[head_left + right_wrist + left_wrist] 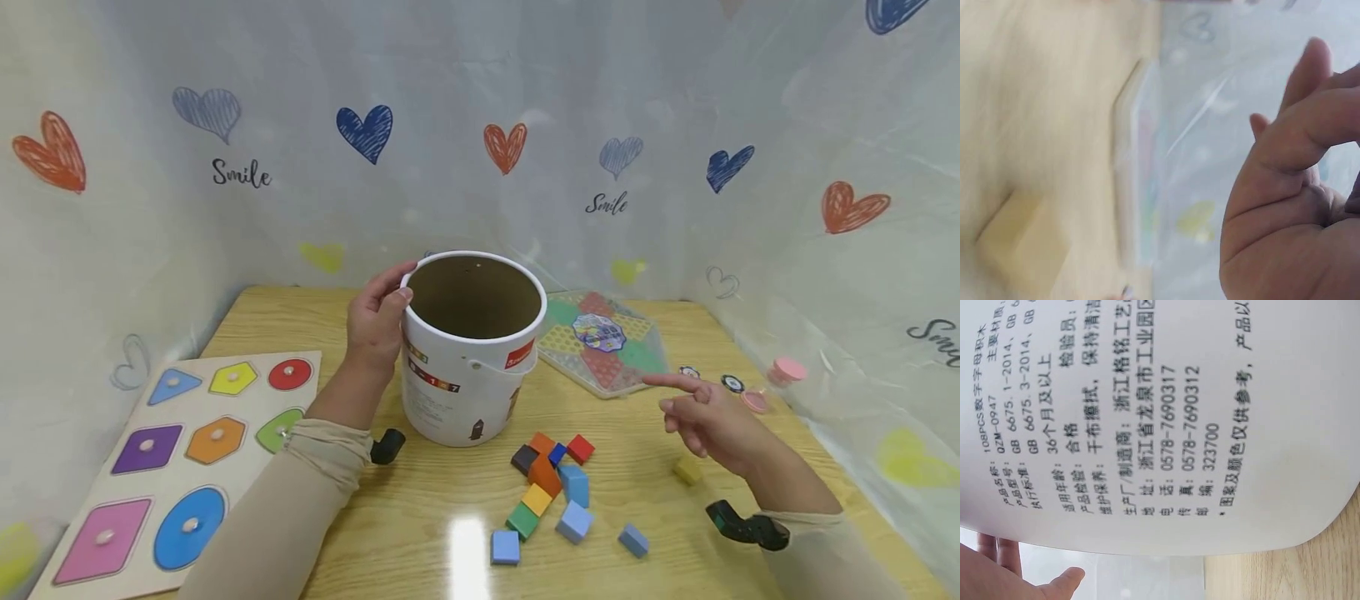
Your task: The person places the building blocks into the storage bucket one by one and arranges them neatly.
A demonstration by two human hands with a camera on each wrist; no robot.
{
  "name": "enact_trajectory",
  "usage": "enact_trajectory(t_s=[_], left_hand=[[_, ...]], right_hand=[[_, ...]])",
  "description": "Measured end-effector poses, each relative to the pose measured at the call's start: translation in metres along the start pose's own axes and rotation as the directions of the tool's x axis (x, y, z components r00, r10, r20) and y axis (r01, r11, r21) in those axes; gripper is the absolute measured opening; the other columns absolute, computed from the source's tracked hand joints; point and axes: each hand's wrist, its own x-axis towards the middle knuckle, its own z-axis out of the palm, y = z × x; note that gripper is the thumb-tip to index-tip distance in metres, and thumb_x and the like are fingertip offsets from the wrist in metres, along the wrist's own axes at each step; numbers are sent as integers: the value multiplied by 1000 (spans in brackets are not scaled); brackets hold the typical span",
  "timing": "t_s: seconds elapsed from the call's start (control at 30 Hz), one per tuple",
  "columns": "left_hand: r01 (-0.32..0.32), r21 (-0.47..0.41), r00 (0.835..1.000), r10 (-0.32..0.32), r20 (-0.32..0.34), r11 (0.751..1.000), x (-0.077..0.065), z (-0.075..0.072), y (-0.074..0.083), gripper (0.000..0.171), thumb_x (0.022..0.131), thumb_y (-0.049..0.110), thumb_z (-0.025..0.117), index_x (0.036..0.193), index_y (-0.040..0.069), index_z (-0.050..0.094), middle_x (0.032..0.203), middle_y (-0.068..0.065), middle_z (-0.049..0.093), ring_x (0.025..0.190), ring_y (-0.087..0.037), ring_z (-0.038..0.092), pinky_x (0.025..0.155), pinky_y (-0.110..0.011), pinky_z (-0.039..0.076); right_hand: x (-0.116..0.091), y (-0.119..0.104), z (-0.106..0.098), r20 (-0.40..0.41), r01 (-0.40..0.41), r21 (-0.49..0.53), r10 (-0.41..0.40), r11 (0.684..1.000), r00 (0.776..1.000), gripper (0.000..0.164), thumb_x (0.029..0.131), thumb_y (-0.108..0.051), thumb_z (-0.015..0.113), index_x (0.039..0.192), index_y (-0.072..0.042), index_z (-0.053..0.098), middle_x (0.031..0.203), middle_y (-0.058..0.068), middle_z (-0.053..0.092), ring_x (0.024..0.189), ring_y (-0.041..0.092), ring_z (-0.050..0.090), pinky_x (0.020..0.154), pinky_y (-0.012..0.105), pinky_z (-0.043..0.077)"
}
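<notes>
A tall white bucket (450, 392) with a wire handle stands upright, its dark inside showing from above. My left hand (378, 321) holds it at the left of the rim, the thumb tip by the edge. Printed text covers the bucket's wall (1260, 456) in the left wrist view. My right hand (716, 421) hovers over the right side of the table with nothing in it, index finger extended and the other fingers loosely bent. Below it lies a yellow block (687, 469). Several coloured blocks, among them a red block (580, 449) and a green block (523, 521), lie before the bucket.
A wooden shape puzzle board (303, 375) lies at the left. Behind the bucket's right side is a hexagonal game board (600, 333) in clear wrapping. Small round discs (732, 383) and a pink piece (787, 371) sit near the right edge. A heart-printed curtain (450, 200) surrounds the table.
</notes>
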Motion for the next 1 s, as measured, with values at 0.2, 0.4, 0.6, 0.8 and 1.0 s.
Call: enact_trajectory(t_s=[0.2, 0.4, 0.6, 0.8, 1.0], left_hand=[[-1, -2, 1000, 1, -2, 1000, -1, -5, -1, 38, 89, 23, 52, 126, 19, 62, 130, -8, 55, 121, -29, 46, 99, -50, 37], [-49, -25, 999, 50, 14, 998, -1, -3, -1, 37, 90, 22, 52, 125, 17, 62, 128, -7, 57, 119, -27, 48, 99, -51, 37], [-63, -31, 998, 63, 7, 998, -1, 0, 2, 37, 90, 22, 50, 125, 17, 62, 125, -4, 58, 115, -22, 50, 97, -43, 40], [-76, -47, 997, 76, 3, 996, 0, -2, 2, 37, 90, 21, 50, 125, 15, 62, 124, -6, 58, 114, -22, 50, 95, -42, 41], [-89, -65, 996, 90, 25, 994, 1, 0, -1, 37, 89, 20, 52, 124, 13, 63, 123, -8, 58, 113, -25, 50, 94, -44, 42]], right_hand=[[-34, 23, -23, -94, -219, -211, 203, 953, 975, 48, 98, -14, 47, 142, 0, 34, 73, 13, 62, 41, 6, 44, 34, 34, 36], [-59, 45, -30, -182, -391, -279, 351, 877, 918, 61, 95, -23, 54, 143, 6, 30, 77, 17, 63, 44, 8, 49, 40, 28, 45], [-65, 60, -26, -220, -443, -222, 398, 868, 890, 66, 92, -23, 59, 142, 6, 28, 73, 12, 64, 44, 10, 49, 40, 24, 43], [-51, 60, -14, -255, -424, -250, 363, 870, 896, 62, 89, -24, 63, 137, 5, 36, 73, 15, 63, 46, 13, 51, 41, 29, 45], [-32, 63, -3, -253, -394, -253, 333, 884, 909, 58, 88, -23, 64, 132, 6, 41, 71, 16, 63, 46, 14, 53, 41, 32, 48]])
